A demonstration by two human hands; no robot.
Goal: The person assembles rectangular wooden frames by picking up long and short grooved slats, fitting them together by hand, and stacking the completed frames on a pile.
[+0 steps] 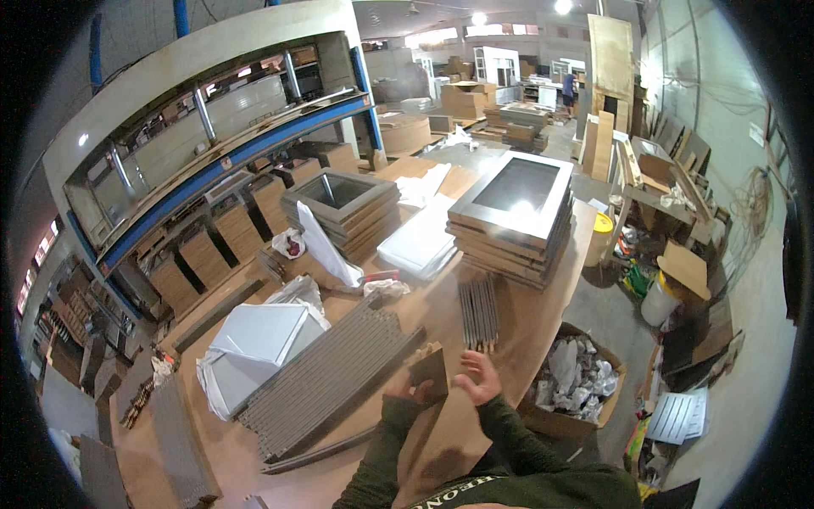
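Observation:
My left hand point(412, 392) is closed at the lower edge of a short grey-brown board piece point(430, 371) with a pale, uneven top edge. Part of the left fingers is hidden behind it. Just to the right of that piece, my right hand point(480, 378) is held up with its fingers apart and nothing in it. To the left lies a broad row of long grey strips point(326, 373), set side by side on the brown table point(441, 305). Beyond my right hand is a small bundle of shorter grey strips point(479, 312).
A stack of framed panels point(509, 199) stands at the table's far right, with another framed stack point(343, 208) left of it. White wrapped panels point(259, 339) lie at left. A carton of crumpled plastic point(577, 377) sits beside the table. A person point(568, 89) stands far back.

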